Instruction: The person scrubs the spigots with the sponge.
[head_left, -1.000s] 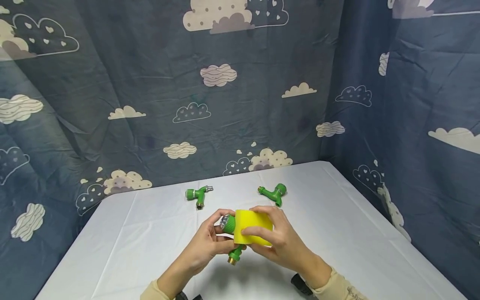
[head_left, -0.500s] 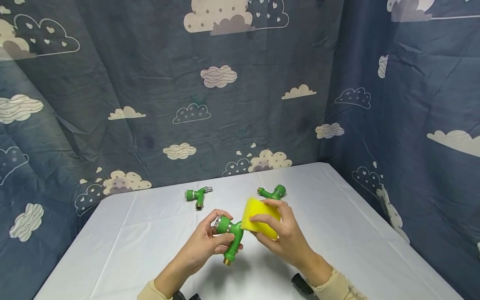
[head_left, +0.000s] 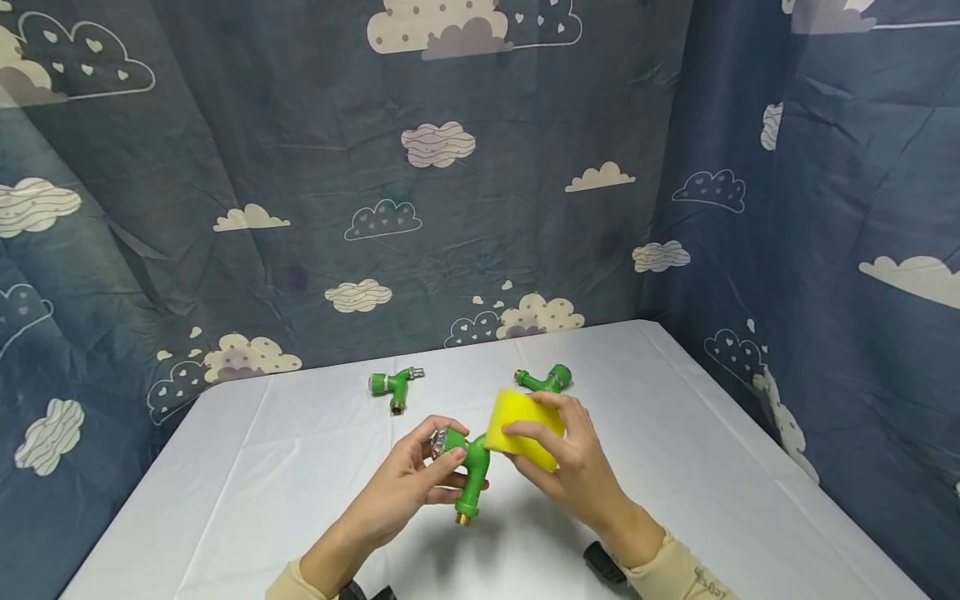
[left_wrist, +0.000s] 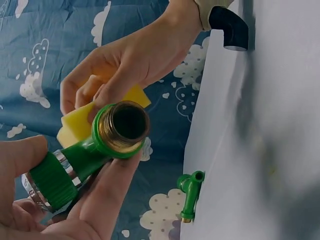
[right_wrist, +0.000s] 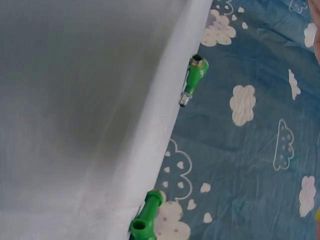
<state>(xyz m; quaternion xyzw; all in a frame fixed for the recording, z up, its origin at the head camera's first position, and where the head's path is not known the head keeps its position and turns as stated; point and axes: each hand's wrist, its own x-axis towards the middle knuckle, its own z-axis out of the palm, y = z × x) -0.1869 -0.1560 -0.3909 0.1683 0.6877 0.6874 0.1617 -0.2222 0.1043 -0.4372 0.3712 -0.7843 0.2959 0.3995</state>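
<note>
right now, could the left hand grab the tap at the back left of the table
Probably not: the left hand is holding the near tap, though nothing visible blocks the way to the back left tap.

A green, ribbed-knobbed tap (head_left: 475,477) was held tilted, its threaded brass end (head_left: 463,520) toward six o'clock; a yellow foam block (head_left: 519,410) was gripped at its two o'clock.

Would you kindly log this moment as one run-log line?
Left hand: holds green tap with brass threaded end; Right hand: grips yellow sponge block beside tap, contact unclear; White table: two more green taps farther back
</note>
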